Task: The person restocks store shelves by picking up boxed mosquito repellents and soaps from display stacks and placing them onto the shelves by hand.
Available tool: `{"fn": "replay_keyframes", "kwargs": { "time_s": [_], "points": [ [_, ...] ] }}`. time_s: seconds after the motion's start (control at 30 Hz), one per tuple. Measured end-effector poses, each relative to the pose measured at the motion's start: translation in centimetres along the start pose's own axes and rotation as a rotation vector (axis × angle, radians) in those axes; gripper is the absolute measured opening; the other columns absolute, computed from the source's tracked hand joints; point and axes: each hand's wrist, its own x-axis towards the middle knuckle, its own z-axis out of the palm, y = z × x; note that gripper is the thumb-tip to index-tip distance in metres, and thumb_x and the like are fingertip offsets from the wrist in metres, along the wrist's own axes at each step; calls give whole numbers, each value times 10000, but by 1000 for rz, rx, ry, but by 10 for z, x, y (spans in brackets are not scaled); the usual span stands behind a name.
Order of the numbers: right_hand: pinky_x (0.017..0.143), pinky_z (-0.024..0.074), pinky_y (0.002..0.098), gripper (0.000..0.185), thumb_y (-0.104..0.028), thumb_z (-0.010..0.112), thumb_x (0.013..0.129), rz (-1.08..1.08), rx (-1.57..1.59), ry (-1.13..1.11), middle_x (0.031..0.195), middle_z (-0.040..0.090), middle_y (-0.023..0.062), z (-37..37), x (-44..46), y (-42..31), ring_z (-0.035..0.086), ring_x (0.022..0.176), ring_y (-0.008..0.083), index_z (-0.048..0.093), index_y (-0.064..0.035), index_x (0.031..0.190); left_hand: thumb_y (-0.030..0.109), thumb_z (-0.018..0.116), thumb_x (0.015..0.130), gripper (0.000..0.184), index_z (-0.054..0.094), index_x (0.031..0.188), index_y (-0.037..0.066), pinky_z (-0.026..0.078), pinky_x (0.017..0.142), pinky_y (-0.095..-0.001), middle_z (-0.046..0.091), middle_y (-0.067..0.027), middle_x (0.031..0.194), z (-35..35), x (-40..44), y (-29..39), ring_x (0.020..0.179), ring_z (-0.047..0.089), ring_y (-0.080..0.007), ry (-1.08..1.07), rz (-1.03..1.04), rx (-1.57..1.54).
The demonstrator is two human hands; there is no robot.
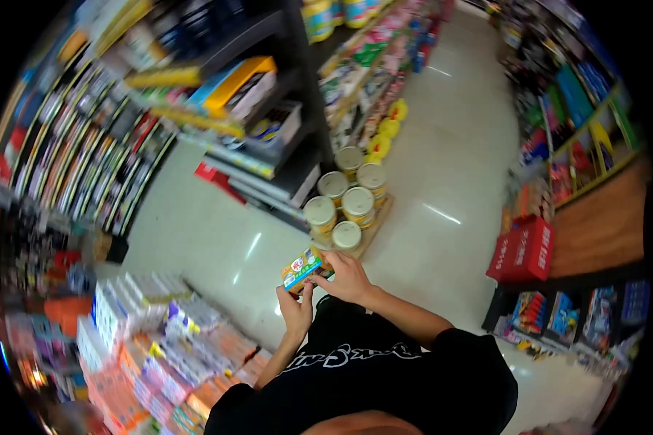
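Observation:
Between my two hands, in front of my black shirt, is a small orange, blue and green printed box. My left hand grips its near lower edge, with the thumb up against the box. Around the box's right end, the fingers of my right hand are closed. Small print on the box is too blurred to read. Just beyond it on the floor stand several round tubs with pale lids and yellow sides.
Stacked packaged goods rise at the lower left. Dark shelving stands ahead, and an aisle floor runs away to its right. A red box sits by the right-hand shelves. Racks of small goods line the left.

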Motion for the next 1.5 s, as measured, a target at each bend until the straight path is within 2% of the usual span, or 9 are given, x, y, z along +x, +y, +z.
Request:
{"fn": "replay_keyframes", "kwargs": {
  "time_s": [0.37, 0.47, 0.57, 0.67, 0.83, 1.07, 1.13, 1.33, 1.5],
  "points": [
    [841, 526, 455, 603, -340, 839, 782, 306, -112, 337, 1053, 667, 225, -178, 65, 120, 656, 992, 392, 589, 28, 1190, 242, 761, 904, 364, 572, 1052, -32, 488, 791, -420, 572, -184, 1016, 209, 138, 103, 882, 612, -323, -345, 280, 37],
    [767, 538, 400, 525, -317, 896, 732, 327, -236, 457, 1150, 668, 206, -226, 95, 174, 660, 895, 316, 555, 0, 975, 264, 750, 899, 406, 555, 1089, -37, 461, 817, -464, 575, -218, 1022, 285, 183, 137, 939, 594, -378, -330, 501, 4],
    [822, 539, 434, 629, -358, 878, 742, 481, -132, 536, 1046, 672, 212, -289, 131, 202, 668, 972, 366, 619, 26, 1168, 282, 735, 906, 400, 549, 1056, -39, 446, 789, -481, 552, -229, 982, 348, 232, 184, 911, 559, -420, -497, 518, 51],
    [807, 535, 399, 520, -272, 922, 706, 539, -147, 623, 1227, 665, 252, -347, 162, 231, 676, 924, 286, 501, -30, 892, 298, 724, 913, 403, 545, 1035, -42, 440, 772, -486, 544, -223, 962, 408, 271, 231, 886, 548, -419, -576, 625, 68],
    [804, 531, 368, 456, -161, 905, 735, 443, -120, 855, 1236, 664, 267, -422, 205, 296, 680, 942, 231, 494, -37, 890, 296, 708, 922, 386, 545, 1024, -39, 435, 762, -490, 532, -217, 948, 512, 334, 297, 885, 534, -419, -697, 749, 101],
    [776, 546, 383, 459, -197, 922, 709, 413, -50, 987, 968, 697, 195, -552, 279, 405, 702, 1051, 313, 516, -20, 831, 303, 723, 910, 410, 538, 1042, -39, 443, 758, -480, 525, -222, 961, 678, 414, 373, 886, 540, -419, -673, 926, 129],
    [762, 551, 389, 444, -194, 918, 712, 343, -37, 1011, 904, 688, 188, -598, 313, 430, 704, 1076, 325, 522, -21, 814, 290, 730, 904, 393, 547, 1036, -32, 445, 761, -479, 534, -214, 952, 722, 435, 408, 892, 543, -418, -663, 868, 84],
    [827, 556, 373, 436, -159, 926, 707, 217, -136, 845, 1118, 698, 260, -726, 416, 500, 708, 1024, 284, 543, -15, 857, 267, 742, 899, 356, 561, 1030, -11, 442, 756, -481, 558, -192, 942, 828, 516, 487, 871, 558, -403, -540, 821, 58],
    [688, 545, 391, 438, -225, 945, 666, 96, -121, 835, 853, 691, 184, -798, 506, 564, 732, 909, 323, 558, -45, 765, 193, 751, 889, 313, 571, 1038, -15, 436, 771, -457, 564, -188, 957, 905, 582, 527, 895, 553, -397, -509, 692, -122]
  ]
}}
